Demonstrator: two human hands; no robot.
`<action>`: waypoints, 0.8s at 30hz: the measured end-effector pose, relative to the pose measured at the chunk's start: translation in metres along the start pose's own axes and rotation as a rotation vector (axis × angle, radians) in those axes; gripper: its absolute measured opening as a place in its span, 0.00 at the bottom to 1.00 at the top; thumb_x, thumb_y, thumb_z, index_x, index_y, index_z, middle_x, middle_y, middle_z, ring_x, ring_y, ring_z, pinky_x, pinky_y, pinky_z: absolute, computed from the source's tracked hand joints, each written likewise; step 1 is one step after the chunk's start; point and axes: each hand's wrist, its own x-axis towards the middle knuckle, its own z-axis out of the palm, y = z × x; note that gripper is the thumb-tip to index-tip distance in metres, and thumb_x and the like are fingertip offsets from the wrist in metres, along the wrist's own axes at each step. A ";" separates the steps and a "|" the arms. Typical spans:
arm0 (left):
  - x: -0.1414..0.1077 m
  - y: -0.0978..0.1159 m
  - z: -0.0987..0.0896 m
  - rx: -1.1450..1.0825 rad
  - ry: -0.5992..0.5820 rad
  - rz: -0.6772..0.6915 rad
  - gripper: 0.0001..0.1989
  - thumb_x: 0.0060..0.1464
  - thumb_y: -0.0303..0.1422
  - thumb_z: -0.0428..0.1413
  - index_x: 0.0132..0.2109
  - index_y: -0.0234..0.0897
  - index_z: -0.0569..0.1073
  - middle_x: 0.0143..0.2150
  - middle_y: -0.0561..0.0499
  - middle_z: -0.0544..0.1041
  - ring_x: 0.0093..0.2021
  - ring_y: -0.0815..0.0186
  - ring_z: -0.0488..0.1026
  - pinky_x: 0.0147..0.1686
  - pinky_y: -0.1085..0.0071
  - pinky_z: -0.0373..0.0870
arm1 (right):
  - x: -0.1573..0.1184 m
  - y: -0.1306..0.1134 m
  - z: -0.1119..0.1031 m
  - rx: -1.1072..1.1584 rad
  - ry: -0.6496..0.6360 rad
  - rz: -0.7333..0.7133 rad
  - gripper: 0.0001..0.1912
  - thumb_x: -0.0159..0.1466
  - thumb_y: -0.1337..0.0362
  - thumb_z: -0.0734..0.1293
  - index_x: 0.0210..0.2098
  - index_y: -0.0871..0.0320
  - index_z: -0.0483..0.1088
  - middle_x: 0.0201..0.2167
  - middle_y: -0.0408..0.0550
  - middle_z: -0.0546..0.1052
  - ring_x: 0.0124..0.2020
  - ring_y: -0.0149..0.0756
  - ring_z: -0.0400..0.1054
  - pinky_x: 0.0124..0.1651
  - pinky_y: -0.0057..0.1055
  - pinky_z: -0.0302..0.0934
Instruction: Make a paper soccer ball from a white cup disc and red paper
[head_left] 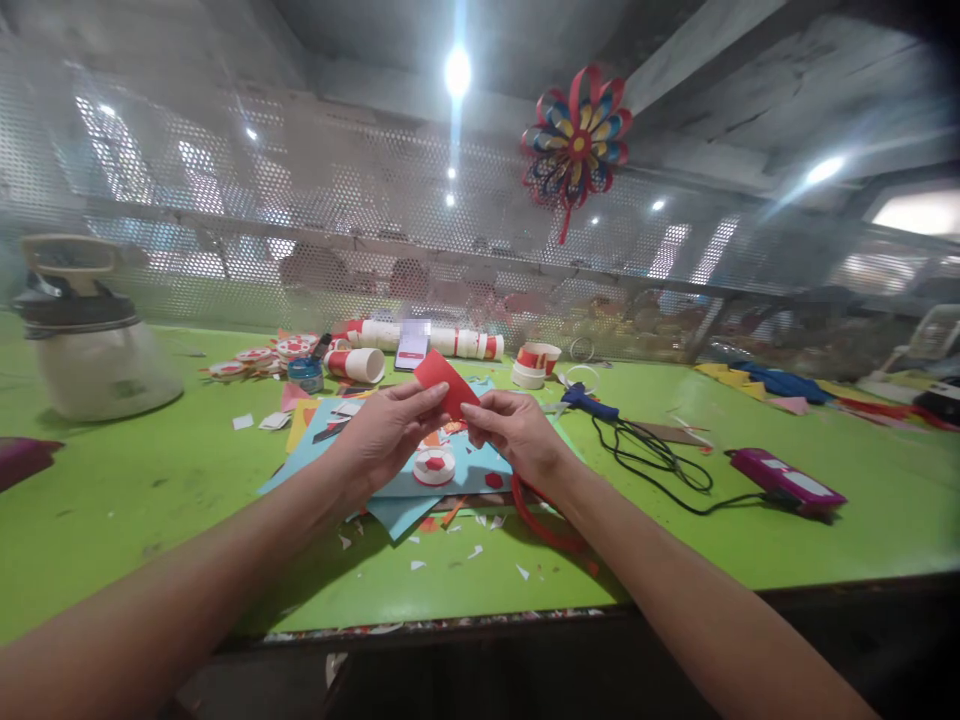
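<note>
A small piece of red paper (442,383) is pinched between my two hands above the middle of the work area. My left hand (394,430) grips its left side with thumb and fingers. At its lower right corner, the fingers of my right hand (517,428) close on it. Below lie light blue paper sheets (390,484), partly hidden by my hands. On them rests a white disc with red patches (434,466), like a football. A small red paper shape (493,481) lies to its right. Red scissor handles (547,528) show beneath my right wrist.
A blue glue gun (589,401) with a coiled black cord leads to a purple box (787,480) at right. Paper cups (356,365), a phone (412,343) and a blue jar (305,374) stand behind. A large white jug (97,360) is at left. Paper scraps litter the front edge.
</note>
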 end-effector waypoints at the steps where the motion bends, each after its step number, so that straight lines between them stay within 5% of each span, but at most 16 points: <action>1: 0.000 -0.001 -0.001 0.019 0.015 -0.005 0.06 0.45 0.29 0.67 0.31 0.30 0.79 0.31 0.49 0.78 0.33 0.70 0.73 0.39 0.74 0.72 | 0.001 0.001 0.000 -0.065 -0.006 0.006 0.16 0.56 0.52 0.69 0.23 0.57 0.67 0.18 0.39 0.68 0.20 0.28 0.62 0.28 0.30 0.60; 7: 0.006 0.001 -0.015 0.090 0.094 0.008 0.08 0.44 0.33 0.67 0.30 0.32 0.78 0.27 0.52 0.75 0.29 0.71 0.71 0.32 0.75 0.71 | -0.007 -0.013 -0.025 -0.610 -0.117 0.043 0.18 0.64 0.56 0.62 0.23 0.60 0.69 0.20 0.43 0.68 0.23 0.31 0.61 0.30 0.31 0.55; 13: 0.007 0.006 -0.017 0.107 0.114 0.017 0.10 0.43 0.34 0.66 0.27 0.33 0.75 0.24 0.54 0.75 0.23 0.73 0.69 0.27 0.76 0.68 | -0.061 -0.029 -0.062 -1.121 -0.336 0.079 0.05 0.57 0.66 0.66 0.30 0.61 0.74 0.28 0.51 0.70 0.28 0.38 0.61 0.31 0.33 0.46; 18: 0.007 0.003 -0.016 0.104 0.140 0.012 0.09 0.43 0.33 0.66 0.27 0.34 0.74 0.25 0.53 0.75 0.25 0.71 0.70 0.27 0.75 0.67 | -0.078 -0.030 -0.060 -1.493 -0.437 0.155 0.17 0.59 0.73 0.58 0.45 0.56 0.70 0.35 0.53 0.70 0.31 0.41 0.65 0.30 0.32 0.46; 24: 0.008 0.002 -0.017 0.130 0.137 0.014 0.07 0.44 0.32 0.65 0.28 0.33 0.75 0.26 0.52 0.75 0.25 0.70 0.70 0.28 0.73 0.68 | -0.065 -0.027 -0.062 -1.388 -0.422 0.363 0.34 0.53 0.70 0.64 0.59 0.53 0.61 0.38 0.55 0.74 0.38 0.49 0.69 0.33 0.32 0.50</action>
